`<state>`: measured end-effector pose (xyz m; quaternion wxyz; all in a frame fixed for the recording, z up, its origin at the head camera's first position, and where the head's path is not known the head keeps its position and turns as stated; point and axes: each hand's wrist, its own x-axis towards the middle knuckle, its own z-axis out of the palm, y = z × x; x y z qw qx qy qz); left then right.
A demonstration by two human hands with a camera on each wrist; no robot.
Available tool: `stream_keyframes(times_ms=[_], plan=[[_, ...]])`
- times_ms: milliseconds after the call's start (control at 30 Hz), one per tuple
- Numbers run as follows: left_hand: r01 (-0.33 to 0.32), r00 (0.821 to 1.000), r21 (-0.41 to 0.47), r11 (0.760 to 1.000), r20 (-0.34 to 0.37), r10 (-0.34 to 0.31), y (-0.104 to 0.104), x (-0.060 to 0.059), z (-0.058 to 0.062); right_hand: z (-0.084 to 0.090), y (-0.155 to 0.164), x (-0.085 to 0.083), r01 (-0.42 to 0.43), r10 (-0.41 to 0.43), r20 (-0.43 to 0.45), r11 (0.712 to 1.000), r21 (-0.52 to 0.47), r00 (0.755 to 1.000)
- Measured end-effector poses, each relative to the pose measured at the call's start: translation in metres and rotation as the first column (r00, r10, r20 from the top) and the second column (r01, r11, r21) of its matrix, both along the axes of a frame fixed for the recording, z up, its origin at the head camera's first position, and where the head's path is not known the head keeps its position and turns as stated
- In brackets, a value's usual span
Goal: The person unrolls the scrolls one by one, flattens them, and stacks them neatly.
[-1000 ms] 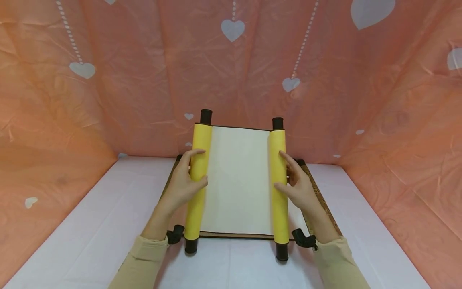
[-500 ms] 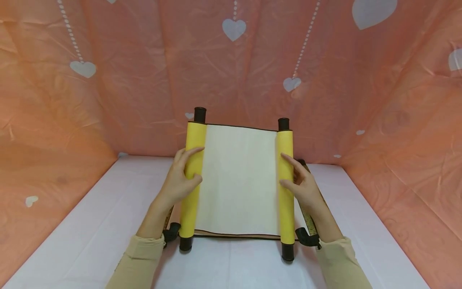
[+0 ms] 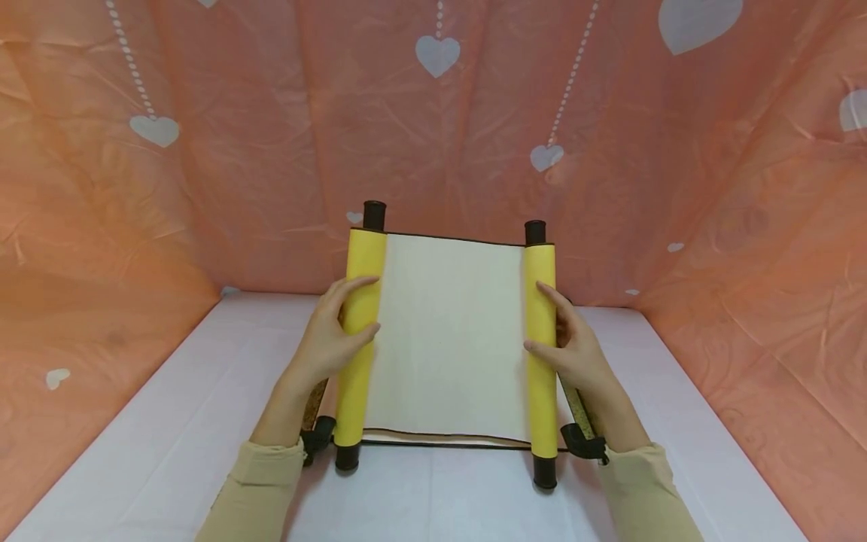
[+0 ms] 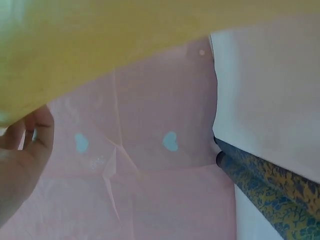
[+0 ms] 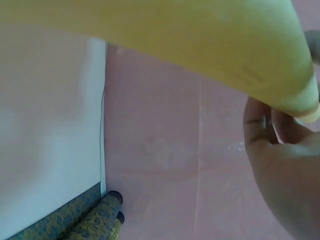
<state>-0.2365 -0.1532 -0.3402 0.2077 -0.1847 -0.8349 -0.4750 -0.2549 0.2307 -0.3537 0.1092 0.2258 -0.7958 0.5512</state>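
Observation:
A scroll with blank white paper is spread between two yellow rolls, each with black end knobs. My left hand grips the left yellow roll, thumb and index finger showing on its front. The right yellow roll is gripped the same way by my right hand. Both rolls are held up, tilted, with their far ends higher. Behind this scroll lies a second one, with a brocade roll showing at the left and at the right; the yellow scroll hides most of it.
A white cloth covers the table. Pink-orange drapes with white hearts enclose the back and sides. Black wrist mounts sit at both cuffs, close to the lower ends of the yellow rolls.
My hands have moved apart, the left roll to the left and the right roll to the right. A wider stretch of white paper shows between them.

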Motion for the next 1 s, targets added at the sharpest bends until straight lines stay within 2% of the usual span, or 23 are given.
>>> stream_keyframes(times_ms=[200, 433, 667, 867, 1000], plan=[[0.019, 1.000, 0.006, 1.000, 0.009, -0.019, -0.005, 0.001, 0.000, 0.001, 0.010, 0.001, -0.045, 0.045, -0.010, 0.999, 0.023, 0.999], [0.009, 0.999, 0.027, 1.000, 0.038, -0.010, -0.011, 0.004, 0.005, 0.005, 0.018, 0.003, -0.035, 0.036, -0.018, 0.998, 0.050, 0.999], [-0.010, 1.000, 0.032, 0.999, 0.023, 0.009, -0.014, 0.002, 0.004, 0.005, 0.018, 0.002, -0.076, 0.076, -0.027, 0.997, 0.015, 0.997], [-0.036, 0.999, 0.030, 0.999, 0.024, 0.035, -0.013, 0.002, 0.005, 0.005, 0.018, 0.001, -0.029, 0.030, -0.029, 0.998, 0.048, 0.999], [-0.047, 0.999, 0.017, 0.999, -0.008, 0.047, -0.013, 0.003, 0.007, 0.007, 0.021, 0.002, 0.008, -0.005, -0.029, 0.995, 0.099, 1.000]])
